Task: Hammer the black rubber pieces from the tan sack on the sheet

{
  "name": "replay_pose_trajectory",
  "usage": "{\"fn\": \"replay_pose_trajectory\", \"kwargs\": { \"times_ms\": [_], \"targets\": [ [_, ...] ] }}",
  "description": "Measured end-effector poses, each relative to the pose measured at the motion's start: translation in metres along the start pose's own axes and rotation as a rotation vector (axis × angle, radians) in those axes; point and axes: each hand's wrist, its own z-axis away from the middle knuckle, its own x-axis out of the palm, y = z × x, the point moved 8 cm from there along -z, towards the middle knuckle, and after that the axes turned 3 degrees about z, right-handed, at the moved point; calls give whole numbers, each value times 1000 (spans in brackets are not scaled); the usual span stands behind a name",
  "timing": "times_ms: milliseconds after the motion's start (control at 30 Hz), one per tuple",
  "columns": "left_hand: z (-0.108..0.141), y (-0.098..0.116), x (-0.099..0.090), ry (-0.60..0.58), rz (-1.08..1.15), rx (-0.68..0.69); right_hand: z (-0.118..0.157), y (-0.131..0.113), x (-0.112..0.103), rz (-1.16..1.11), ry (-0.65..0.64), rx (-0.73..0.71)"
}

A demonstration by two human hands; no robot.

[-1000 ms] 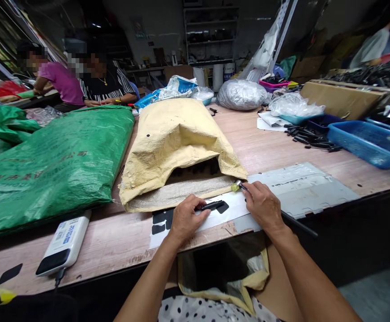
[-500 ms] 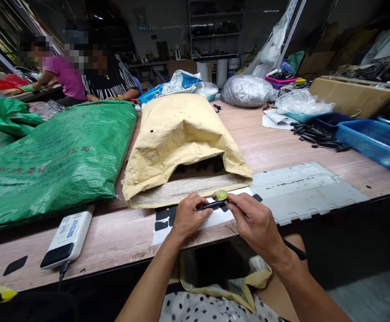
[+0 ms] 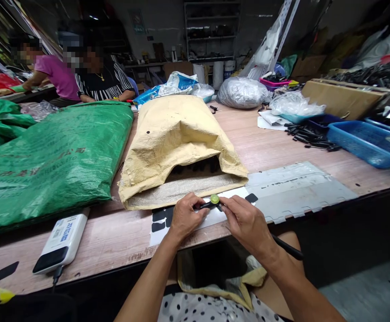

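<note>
My left hand (image 3: pixel 187 215) is closed on one end of a small black piece (image 3: pixel 205 205) above the table's front edge. A round yellow-green disc (image 3: pixel 214 199) sits at the piece's right end. The fingers of my right hand (image 3: pixel 243 219) are pinched together beside the disc; what they grip is too small to make out. Under the hands lies a white sheet (image 3: pixel 215 218) with black patches. Just behind is the open mouth of a yellow sack (image 3: pixel 181 138), with dark items inside.
A green sack (image 3: pixel 57 156) and a white power bank (image 3: pixel 62 241) with a cable are on the left. A grey mat (image 3: pixel 292 190), black parts (image 3: pixel 310 136) and a blue tray (image 3: pixel 366 143) stand right. Two people sit at the back left.
The disc has moved slightly left and down and now faces up more fully. My right hand has shifted a little left with it. The whole view has shifted slightly.
</note>
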Motion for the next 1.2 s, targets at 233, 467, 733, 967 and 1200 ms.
{"fn": "replay_pose_trajectory", "kwargs": {
  "times_ms": [233, 467, 733, 967, 1200],
  "targets": [
    [0, 2, 0, -12, -2, 22, -5, 23, -14, 28, 93, 91],
    [-1, 0, 0, -38, 33, -22, -15, 91, -18, 261, 145, 227],
    [-1, 0, 0, -47, 57, -35, -11, 113, -4, 347, 155, 250],
    [1, 2, -1, -39, 54, -24, -10, 111, -3, 398, 147, 249],
    [4, 7, -2, -47, 45, 7, -10, 112, -2, 387, 130, 264]
  ]
}}
